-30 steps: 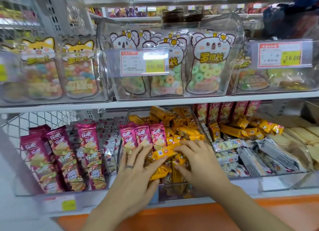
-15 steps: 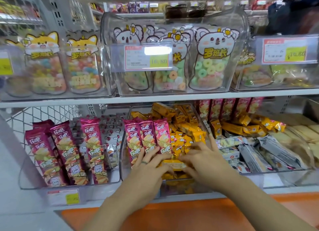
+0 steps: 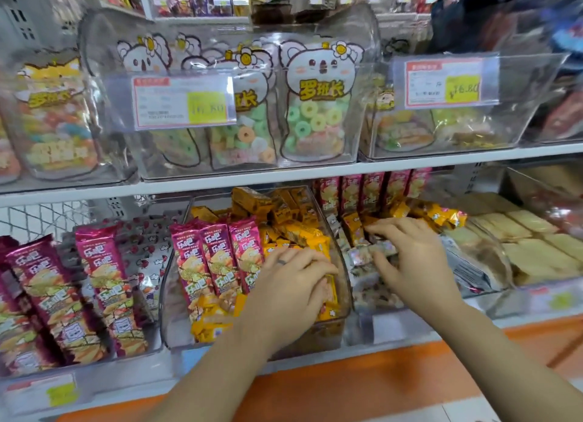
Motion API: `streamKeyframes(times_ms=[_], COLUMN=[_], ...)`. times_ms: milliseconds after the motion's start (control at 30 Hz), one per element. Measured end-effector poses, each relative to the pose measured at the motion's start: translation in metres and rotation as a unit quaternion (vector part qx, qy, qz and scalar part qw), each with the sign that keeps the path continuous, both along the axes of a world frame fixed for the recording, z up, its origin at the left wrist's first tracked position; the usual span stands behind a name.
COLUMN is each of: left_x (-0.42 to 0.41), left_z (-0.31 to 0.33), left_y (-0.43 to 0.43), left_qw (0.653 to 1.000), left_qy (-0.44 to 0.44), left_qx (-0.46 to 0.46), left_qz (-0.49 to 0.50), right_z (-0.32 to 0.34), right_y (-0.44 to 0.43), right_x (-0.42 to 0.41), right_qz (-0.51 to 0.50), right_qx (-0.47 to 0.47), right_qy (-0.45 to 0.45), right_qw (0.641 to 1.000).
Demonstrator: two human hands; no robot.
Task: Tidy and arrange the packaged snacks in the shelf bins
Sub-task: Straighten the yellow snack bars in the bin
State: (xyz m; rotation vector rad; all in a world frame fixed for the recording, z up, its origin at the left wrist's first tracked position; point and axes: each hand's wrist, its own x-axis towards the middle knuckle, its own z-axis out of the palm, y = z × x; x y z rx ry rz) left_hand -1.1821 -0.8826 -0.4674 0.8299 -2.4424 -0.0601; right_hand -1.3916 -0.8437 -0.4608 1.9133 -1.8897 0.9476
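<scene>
Left hand: palm down, fingers curled onto yellow packets.
Right hand: fingers pinching a silver packet.
Price tag: reads 16.80, above both hands.

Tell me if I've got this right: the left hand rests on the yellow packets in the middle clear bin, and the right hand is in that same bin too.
Not quite. In the head view the left hand does rest on the yellow packets in the middle clear bin, but the right hand is not in that bin. It is past the bin's right wall, over the pale wrapped snacks in the neighbouring bin.
</scene>
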Motion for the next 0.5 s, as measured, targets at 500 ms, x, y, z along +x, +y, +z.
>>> streamKeyframes(times_ms=[500], left_x=[-0.163], left_z=[0.022], left_y=[-0.041], left_qw=[0.982], left_qy=[-0.122], left_qx=[0.129], left_qz=[0.066], right_z=[0.004], right_y=[-0.018], right_x=[-0.102], right_qz=[-0.176], right_qx=[0.132], right_qy=[0.059], right_qw=[0.974])
